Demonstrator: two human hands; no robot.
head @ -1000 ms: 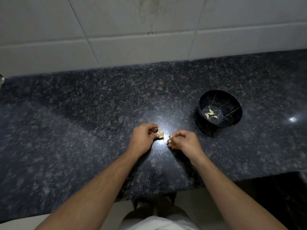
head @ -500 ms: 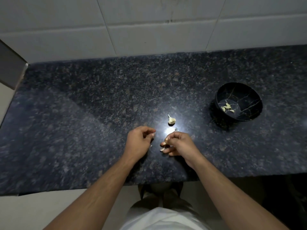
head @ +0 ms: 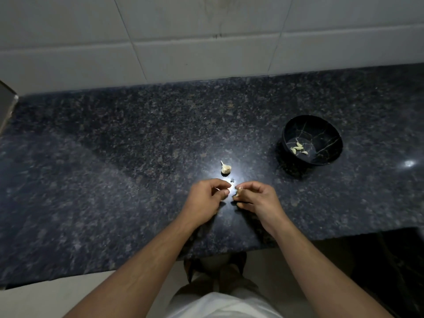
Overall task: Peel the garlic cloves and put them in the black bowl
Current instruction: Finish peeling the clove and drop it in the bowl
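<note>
Both hands hovered low over the dark worktop [head: 96,171]. My right hand [head: 257,198] pinched a garlic clove [head: 239,191] at its fingertips; my left hand [head: 205,199] was curled, what its grip held I couldn't tell. Just beyond lay the garlic bulb [head: 226,168]. Farther right, the black bowl [head: 330,134] held peeled cloves [head: 298,148].

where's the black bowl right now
In the head view the round black bowl with pale vein lines sits on the dark speckled granite counter, right of centre, beyond the right hand.
</note>
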